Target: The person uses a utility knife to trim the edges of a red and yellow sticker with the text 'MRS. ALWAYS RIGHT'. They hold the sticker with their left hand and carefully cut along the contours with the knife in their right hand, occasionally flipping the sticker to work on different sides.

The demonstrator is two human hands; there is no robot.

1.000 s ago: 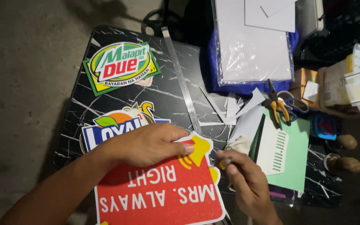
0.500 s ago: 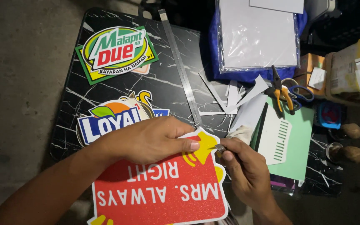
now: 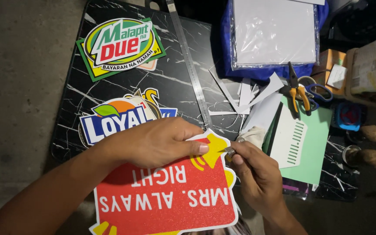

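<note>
- I see the left hand (image 3: 157, 141) pressed flat on the red glitter sign (image 3: 166, 193), thumb and fingers pinching its upper edge; the sign lies at the near edge of the black marble desk (image 3: 170, 78), partly overhanging it.
- The right hand (image 3: 257, 174) sits just right of the sign, its fingers pinched shut on a small metal blade (image 3: 230, 151) that touches the sign's yellow corner.
- My worry: the left thumb is very near the blade tip, so a slip could nick it. A jerk could also tear the yellow shape or cut into the red face.
- The overhanging sign could flex under pressure and spoil the cut line.
- Count, from the sign outward: two other printed cut-outs beyond it to the left, one green (image 3: 120, 45), one blue (image 3: 118, 119).
- One steel ruler (image 3: 190, 65) beyond the sign.
- One pair of yellow-handled pliers (image 3: 296, 89) and one pair of blue scissors (image 3: 316, 93) to the far right.
- One wrapped white sheet pack (image 3: 275, 32); several white paper scraps (image 3: 244, 98).
</note>
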